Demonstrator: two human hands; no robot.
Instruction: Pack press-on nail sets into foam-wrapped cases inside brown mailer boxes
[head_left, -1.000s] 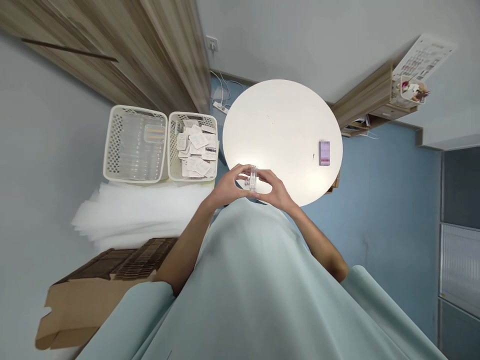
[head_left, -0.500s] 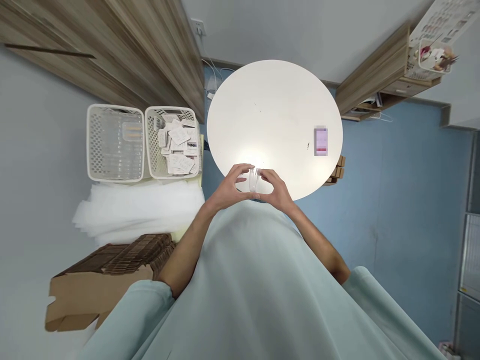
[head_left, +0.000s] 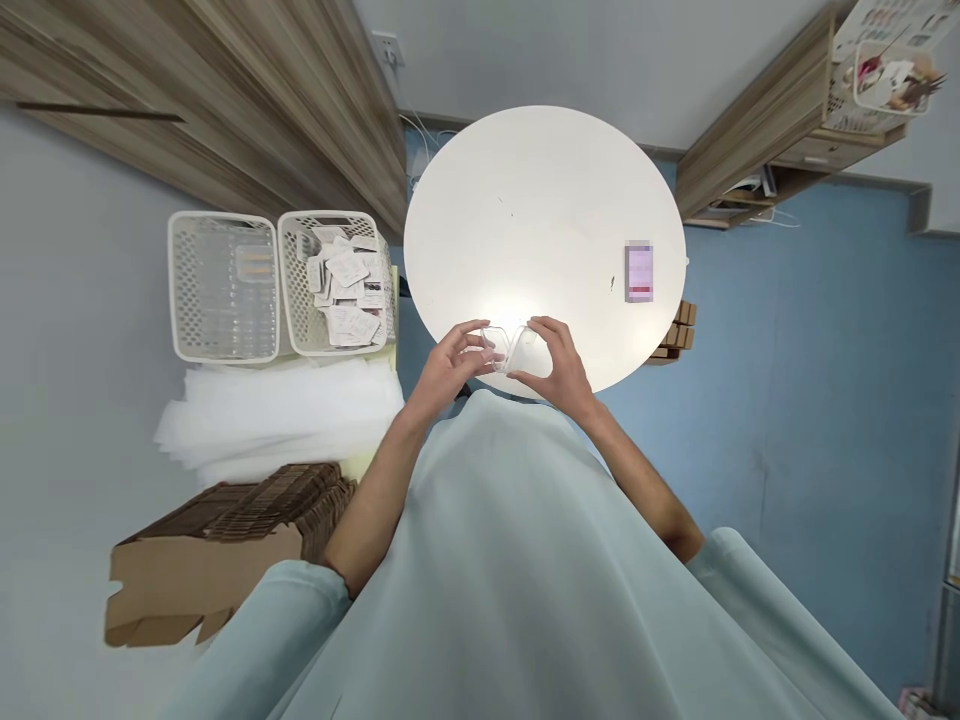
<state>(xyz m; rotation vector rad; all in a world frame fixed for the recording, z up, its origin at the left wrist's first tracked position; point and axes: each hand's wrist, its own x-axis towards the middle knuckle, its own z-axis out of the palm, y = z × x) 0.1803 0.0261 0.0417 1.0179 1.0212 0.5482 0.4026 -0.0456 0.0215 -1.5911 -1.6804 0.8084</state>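
Observation:
Both hands hold a small clear plastic box (head_left: pixel 523 345) just above the near edge of the round white table (head_left: pixel 555 200). Its two halves stand apart in a V shape, meeting near the middle. My left hand (head_left: pixel 451 370) pinches the left half between thumb and fingers. The right half is gripped at its rim by my right hand (head_left: pixel 561 368), thumb below and fingers above. No contents show through the clear plastic.
Left of the table, one white basket (head_left: pixel 174 300) holds stacked clear boxes and another (head_left: pixel 285 300) holds printed packets. White foam sheets (head_left: pixel 277 415) and flattened cardboard boxes (head_left: pixel 202 580) lie nearer. A blurred phone-like object (head_left: pixel 639 272) rests on the table's right.
The clear box's halves have spread from nearly closed into a wide V. My hands have turned and drawn slightly apart, and the view has shifted a little.

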